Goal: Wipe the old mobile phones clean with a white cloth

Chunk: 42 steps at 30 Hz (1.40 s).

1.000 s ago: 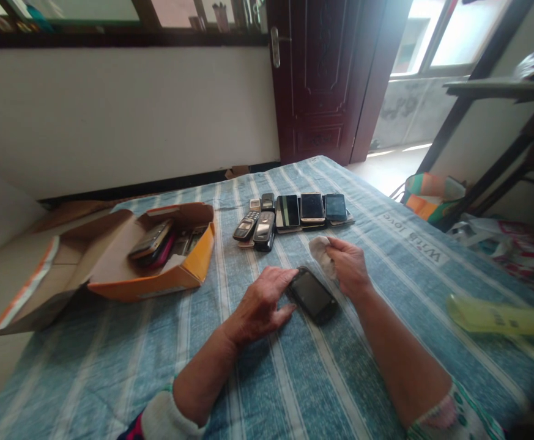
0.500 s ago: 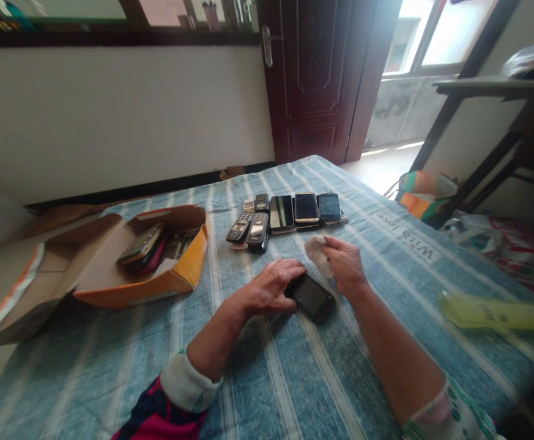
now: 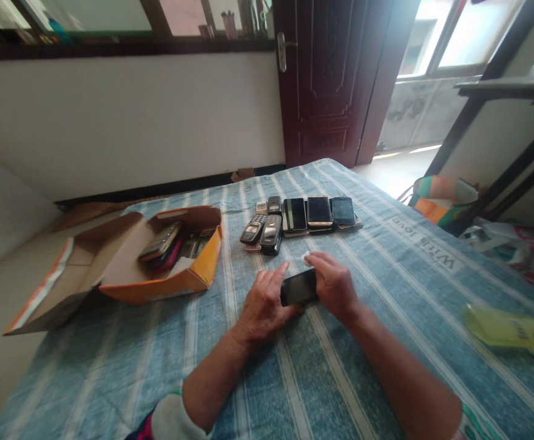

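My left hand [image 3: 262, 302] grips a black touchscreen phone [image 3: 298, 287] by its left end, holding it just above the striped blue cloth [image 3: 340, 379]. My right hand [image 3: 333, 284] lies closed over the phone's right end with a small white rag [image 3: 306, 256] peeking out at the fingertips. Beyond my hands a row of several phones [image 3: 301, 215] lies side by side, keypad ones on the left, touchscreen ones on the right.
An open orange cardboard box [image 3: 156, 266] with several phones inside sits at the left. A yellow-green plastic item [image 3: 509, 327] lies at the right edge. A dark wooden door [image 3: 335, 79], a colourful bag [image 3: 436, 195] and a dark table frame [image 3: 514, 146] stand beyond.
The phone lay flat on the cloth with my right hand beside it holding the rag; now both hands hold the phone, turned sideways, and the rag is pressed onto it.
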### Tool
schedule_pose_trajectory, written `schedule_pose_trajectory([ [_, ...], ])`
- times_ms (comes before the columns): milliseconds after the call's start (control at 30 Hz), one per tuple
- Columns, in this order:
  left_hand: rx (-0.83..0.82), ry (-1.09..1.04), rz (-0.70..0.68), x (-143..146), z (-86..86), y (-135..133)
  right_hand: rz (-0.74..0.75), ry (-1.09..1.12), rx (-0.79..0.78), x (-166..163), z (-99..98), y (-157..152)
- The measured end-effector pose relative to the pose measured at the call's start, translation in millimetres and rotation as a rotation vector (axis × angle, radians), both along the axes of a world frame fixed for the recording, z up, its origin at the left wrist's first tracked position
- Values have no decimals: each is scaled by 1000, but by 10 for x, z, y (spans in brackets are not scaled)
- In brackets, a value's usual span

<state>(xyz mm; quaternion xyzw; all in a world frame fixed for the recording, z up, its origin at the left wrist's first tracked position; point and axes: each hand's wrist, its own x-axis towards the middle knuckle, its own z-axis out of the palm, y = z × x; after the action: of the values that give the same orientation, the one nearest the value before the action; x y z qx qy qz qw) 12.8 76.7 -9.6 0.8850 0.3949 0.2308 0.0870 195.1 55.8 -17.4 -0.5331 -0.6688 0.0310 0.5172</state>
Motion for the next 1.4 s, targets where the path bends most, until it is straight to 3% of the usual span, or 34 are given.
schedule_pose_trajectory([
  [133, 65, -41, 38, 12, -64, -45, 185, -425, -38, -329, -7, -145],
  [267, 68, -58, 69, 11, -85, -55, 107, -556, -73, -418, -28, -167],
  [600, 62, -34, 102, 46, -64, -56, -189, -639, -337, -187, 52, -128],
  [667, 58, -29, 104, 47, -62, -54, -220, -641, -330, -191, 44, -134],
  [800, 80, -26, 83, 37, -77, -43, -94, -657, -154, -326, -7, -188],
  [933, 96, -31, 68, 21, -78, -45, 32, -634, -113, -469, -35, -236],
  [1267, 123, -10, 76, 32, -76, -39, -172, -639, -241, -258, -9, -179],
  [1400, 145, -6, 77, 31, -84, -44, -181, -657, -255, -312, 10, -241],
])
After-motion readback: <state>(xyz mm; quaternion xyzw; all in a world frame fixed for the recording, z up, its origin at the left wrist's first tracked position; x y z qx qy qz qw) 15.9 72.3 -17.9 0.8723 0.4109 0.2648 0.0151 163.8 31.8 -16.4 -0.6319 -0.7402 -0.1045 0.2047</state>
